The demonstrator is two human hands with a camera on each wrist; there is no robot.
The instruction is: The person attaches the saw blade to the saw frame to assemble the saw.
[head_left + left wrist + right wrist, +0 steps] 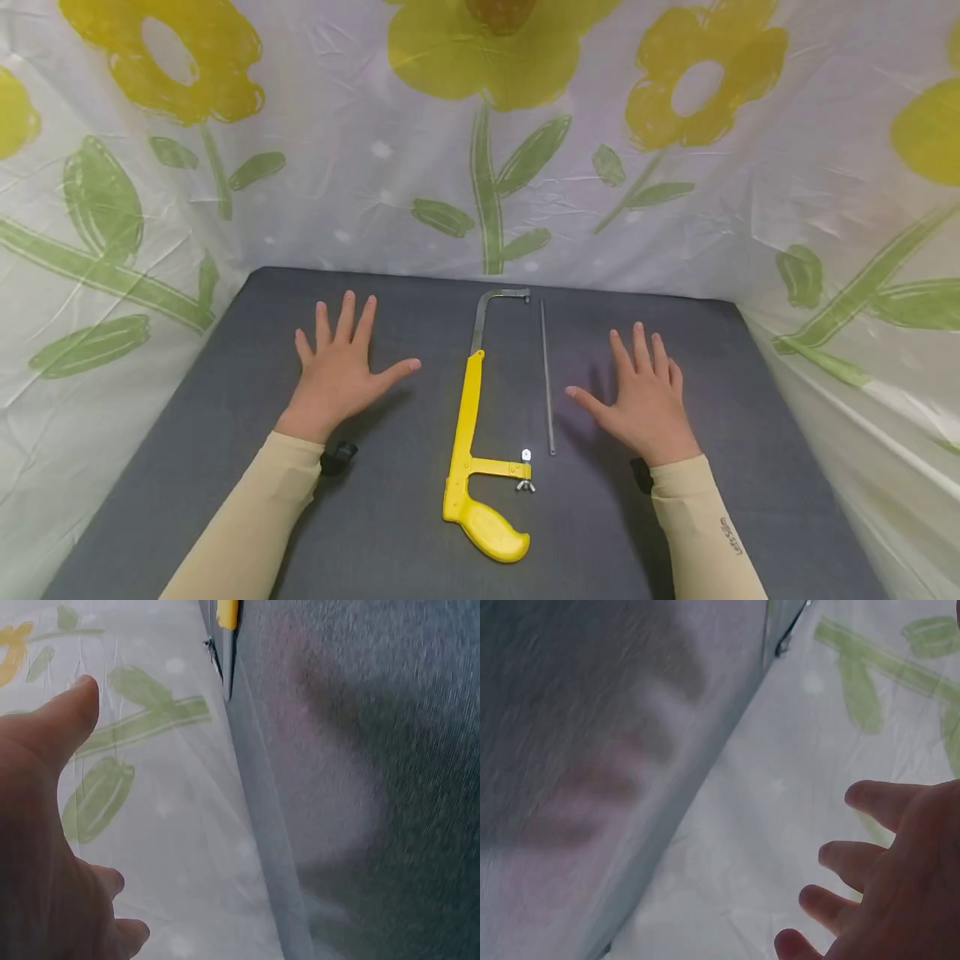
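Find, just right of the empty left hand (337,379) with fingers apart, a yellow saw (467,408) stretching lengthwise away, and beyond it, roughly parallel, a thin blade (547,375) nearer the right hand (647,400), also spread and empty.

Head view: from above, forward and down over the table (390,533). Wrist views: close by my left hand (334,375) and right hand (649,408), facing the far curtain (337,192). Head and left wrist share the saw (467,404).
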